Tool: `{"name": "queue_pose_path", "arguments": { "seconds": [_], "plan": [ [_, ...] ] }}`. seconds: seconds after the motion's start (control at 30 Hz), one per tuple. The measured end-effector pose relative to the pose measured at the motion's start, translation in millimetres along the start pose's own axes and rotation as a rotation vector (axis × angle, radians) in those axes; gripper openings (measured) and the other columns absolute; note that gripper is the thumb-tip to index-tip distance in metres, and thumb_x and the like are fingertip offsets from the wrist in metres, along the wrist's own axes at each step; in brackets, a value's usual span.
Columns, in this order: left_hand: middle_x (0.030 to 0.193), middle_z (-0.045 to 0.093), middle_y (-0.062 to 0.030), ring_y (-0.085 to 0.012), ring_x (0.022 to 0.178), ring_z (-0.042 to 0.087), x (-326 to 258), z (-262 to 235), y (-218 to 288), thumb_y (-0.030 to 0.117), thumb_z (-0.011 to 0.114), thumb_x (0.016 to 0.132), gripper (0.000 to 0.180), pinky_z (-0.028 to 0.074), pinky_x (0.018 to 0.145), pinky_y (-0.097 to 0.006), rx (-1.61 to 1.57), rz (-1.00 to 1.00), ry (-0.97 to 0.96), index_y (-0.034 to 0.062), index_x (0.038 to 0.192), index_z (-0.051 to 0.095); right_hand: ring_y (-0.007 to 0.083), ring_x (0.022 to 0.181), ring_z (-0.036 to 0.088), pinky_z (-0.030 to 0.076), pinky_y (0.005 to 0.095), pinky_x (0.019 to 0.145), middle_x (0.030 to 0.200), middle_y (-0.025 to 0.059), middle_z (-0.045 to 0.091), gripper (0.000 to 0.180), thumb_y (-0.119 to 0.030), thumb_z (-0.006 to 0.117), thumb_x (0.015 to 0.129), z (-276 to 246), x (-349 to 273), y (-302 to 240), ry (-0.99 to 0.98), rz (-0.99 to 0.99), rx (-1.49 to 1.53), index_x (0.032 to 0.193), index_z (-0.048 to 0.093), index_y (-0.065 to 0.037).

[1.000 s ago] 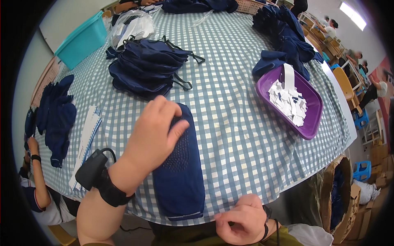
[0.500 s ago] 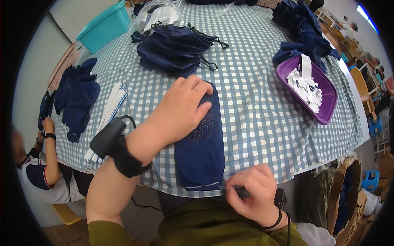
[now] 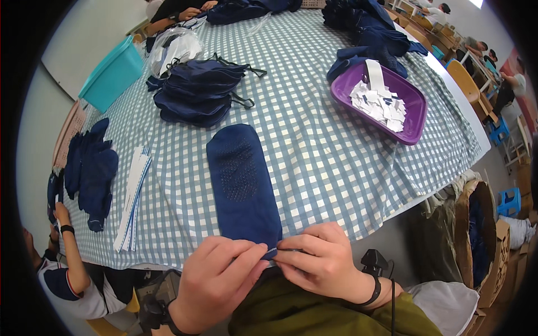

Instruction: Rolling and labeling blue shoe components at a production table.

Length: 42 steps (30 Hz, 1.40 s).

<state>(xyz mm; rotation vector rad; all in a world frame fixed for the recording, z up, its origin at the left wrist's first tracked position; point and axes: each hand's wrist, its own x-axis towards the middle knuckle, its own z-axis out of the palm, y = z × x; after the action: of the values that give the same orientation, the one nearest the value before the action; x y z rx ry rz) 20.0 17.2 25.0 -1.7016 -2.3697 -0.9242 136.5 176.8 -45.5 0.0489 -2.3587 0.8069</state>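
A dark blue knitted sock [image 3: 241, 185] lies flat on the checked cloth in front of me, its rounded end pointing away. A patch of small raised dots covers its far half, and pale stitching edges the near end. Both my hands meet at that near edge. My left hand [image 3: 221, 277] pinches the hem with thumb and fingers. Close beside it, my right hand [image 3: 319, 260] grips the hem's right corner between bent fingers. My fingers cover most of the hem.
Beyond the sock sits a stack of dark blue pieces with black loops [image 3: 196, 92]. White strips [image 3: 133, 199] and a dark blue pile [image 3: 92, 173] lie left. A purple basin [image 3: 416, 120] holds paper scraps; a teal bin [image 3: 112, 73] stands far left. Co-workers sit around.
My left hand has left the sock's dotted far part and come back to its near edge. My right hand has closed on the same hem. The view has shifted right.
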Motion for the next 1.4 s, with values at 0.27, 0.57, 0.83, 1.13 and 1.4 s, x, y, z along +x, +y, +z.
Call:
{"name": "queue_pose_path", "arguments": {
  "seconds": [0.27, 0.57, 0.83, 1.13, 1.4],
  "plan": [
    [0.095, 0.067, -0.0049, -0.0221, 0.085, 0.064, -18.4, 21.9, -20.3, 0.001, 0.072, 0.074, 0.027, 0.054, 0.07, -0.03, 0.02, 0.131, -0.03, 0.0011, 0.101, 0.072, 0.0185, 0.088, 0.061, 0.045, 0.032, 0.074, 0.097, -0.0015, 0.065, 0.024, -0.012, 0.078, 0.071, -11.0, 9.7, -0.5, -0.113, 0.074, 0.107, 0.093, 0.069, -0.012],
    [0.092, 0.068, -0.0035, -0.0216, 0.088, 0.065, -23.1, 21.0, -23.5, 0.001, 0.074, 0.072, 0.023, 0.055, 0.072, -0.029, -0.044, 0.095, 0.009, 0.0031, 0.094, 0.074, 0.0218, 0.086, 0.06, 0.047, 0.0327, 0.076, 0.096, 0.0037, 0.062, 0.03, -0.006, 0.076, 0.075, -5.7, 22.5, -5.7, -0.19, -0.042, 0.11, 0.103, 0.067, -0.007],
    [0.087, 0.069, -0.0033, -0.0231, 0.087, 0.067, -38.5, 27.1, -42.1, 0.004, 0.084, 0.062, 0.028, 0.058, 0.07, -0.029, -0.137, 0.082, 0.157, 0.0055, 0.089, 0.075, 0.0173, 0.066, 0.061, 0.049, 0.0299, 0.057, 0.081, 0.0021, 0.065, 0.022, -0.002, 0.082, 0.066, -1.4, 18.9, -3.4, -0.159, 0.04, 0.171, 0.084, 0.074, -0.011],
    [0.097, 0.07, -0.003, -0.0231, 0.097, 0.067, -39.9, 15.1, -37.5, 0.001, 0.072, 0.074, 0.021, 0.06, 0.076, -0.031, -0.074, 0.054, 0.068, 0.0036, 0.094, 0.075, 0.0157, 0.066, 0.061, 0.049, 0.0281, 0.054, 0.08, 0.0022, 0.064, 0.019, 0.0, 0.083, 0.065, -5.1, 25.7, -6.5, -0.24, 0.093, 0.145, 0.078, 0.073, -0.01],
    [0.084, 0.072, -0.0093, -0.0232, 0.073, 0.07, -51.9, -19.3, -42.3, 0.001, 0.079, 0.073, 0.015, 0.056, 0.063, -0.028, -0.153, -0.11, 0.316, 0.0036, 0.087, 0.075, 0.0161, 0.067, 0.061, 0.046, 0.0285, 0.054, 0.082, 0.0032, 0.064, 0.019, 0.0, 0.083, 0.066, -2.6, 25.7, -9.6, -0.198, 0.093, 0.189, 0.08, 0.073, -0.008]
  ]
}}
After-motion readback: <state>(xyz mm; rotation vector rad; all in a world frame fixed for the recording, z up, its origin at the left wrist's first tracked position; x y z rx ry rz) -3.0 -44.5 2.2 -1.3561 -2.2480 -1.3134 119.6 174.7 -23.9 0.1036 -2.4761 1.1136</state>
